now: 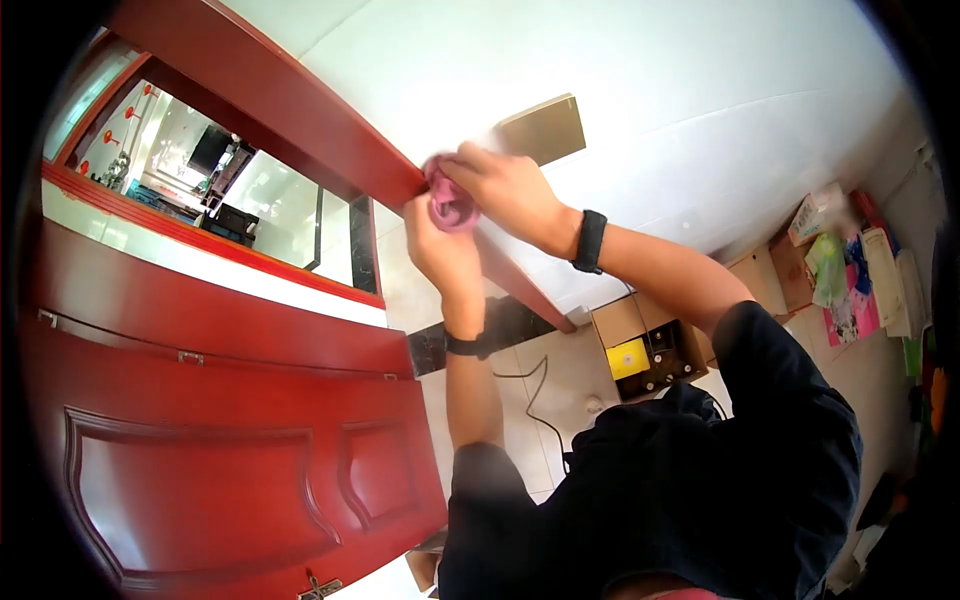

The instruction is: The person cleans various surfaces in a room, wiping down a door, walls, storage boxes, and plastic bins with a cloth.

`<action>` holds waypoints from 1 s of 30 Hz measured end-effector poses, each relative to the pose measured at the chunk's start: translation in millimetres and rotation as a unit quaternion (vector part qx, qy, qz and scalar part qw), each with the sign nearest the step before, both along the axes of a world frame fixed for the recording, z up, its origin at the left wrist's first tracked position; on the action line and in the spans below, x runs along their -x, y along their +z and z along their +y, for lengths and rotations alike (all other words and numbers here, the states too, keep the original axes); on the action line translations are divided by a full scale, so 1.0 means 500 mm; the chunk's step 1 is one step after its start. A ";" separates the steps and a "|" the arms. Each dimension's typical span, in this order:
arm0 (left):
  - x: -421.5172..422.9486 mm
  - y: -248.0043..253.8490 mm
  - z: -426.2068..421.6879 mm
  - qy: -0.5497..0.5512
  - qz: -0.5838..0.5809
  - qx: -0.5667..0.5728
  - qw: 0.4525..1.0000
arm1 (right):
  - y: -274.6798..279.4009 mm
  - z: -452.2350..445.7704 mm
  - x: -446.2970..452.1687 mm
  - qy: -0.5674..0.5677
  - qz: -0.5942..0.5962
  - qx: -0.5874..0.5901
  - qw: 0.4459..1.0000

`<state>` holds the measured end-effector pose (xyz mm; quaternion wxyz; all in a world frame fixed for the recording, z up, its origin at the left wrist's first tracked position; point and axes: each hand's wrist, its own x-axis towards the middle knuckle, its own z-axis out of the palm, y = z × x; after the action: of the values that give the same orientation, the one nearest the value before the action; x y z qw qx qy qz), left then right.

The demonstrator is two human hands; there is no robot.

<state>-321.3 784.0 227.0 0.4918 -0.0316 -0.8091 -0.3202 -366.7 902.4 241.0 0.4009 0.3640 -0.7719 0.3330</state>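
A bunched pink cloth [455,207] is between my two hands, close to the edge of the red door frame [340,115]. My left hand [440,250] is closed around its lower side. From the upper right, my right hand [505,190] grips the top of the cloth, with the fingers bent over it. Parts of the cloth are hidden behind the fingers. Whether it touches the frame I cannot tell. Each wrist wears a black band.
The red panelled door [220,450] stands at the lower left. On the white wall is a gold switch plate [545,130]. An open cardboard box [655,375] with a yellow item sits on the tiled floor, near a dark cable [540,405]. Boxes and bags [840,265] lie at right.
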 end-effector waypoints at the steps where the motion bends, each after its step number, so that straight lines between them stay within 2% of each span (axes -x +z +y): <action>1: -0.002 -0.022 -0.002 -0.009 -0.008 -0.007 1.000 | -0.018 -0.002 -0.006 0.003 0.000 0.004 1.000; 10: -0.019 -0.231 -0.021 -0.057 -0.119 -0.042 0.990 | -0.221 -0.010 -0.042 -0.025 -0.132 -0.057 0.989; 12: -0.021 -0.255 -0.021 -0.069 -0.116 -0.052 0.990 | -0.253 -0.016 -0.045 -0.023 -0.141 -0.028 0.989; 16: -0.019 -0.246 -0.006 -0.090 -0.100 -0.079 0.988 | -0.259 -0.009 -0.042 -0.039 -0.159 -0.011 0.986; 20: 0.019 -0.202 0.039 -0.156 -0.036 -0.058 0.985 | -0.228 0.051 -0.029 -0.085 -0.114 0.027 0.989; 23: 0.034 -0.170 0.096 -0.231 -0.043 -0.077 0.969 | -0.215 0.106 -0.030 -0.148 -0.135 0.044 0.979; 24: 0.022 -0.153 0.116 -0.218 -0.084 -0.053 0.971 | -0.223 0.121 -0.028 -0.157 -0.139 0.068 0.975; 25: 0.042 -0.173 0.130 -0.241 -0.069 -0.048 0.967 | -0.231 0.135 -0.028 -0.162 -0.143 0.092 0.972; 27: 0.056 -0.214 0.152 -0.219 -0.112 -0.028 0.969 | -0.251 0.153 -0.029 -0.166 -0.155 0.130 0.965; 30: 0.058 -0.259 0.160 -0.218 -0.141 -0.021 0.965 | -0.312 0.165 -0.025 -0.178 -0.189 0.129 0.957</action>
<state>-350.4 864.1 97.6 0.2917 -0.1514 -0.8367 -0.4381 -354.2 984.8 85.0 0.3438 0.0963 -0.8364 0.4159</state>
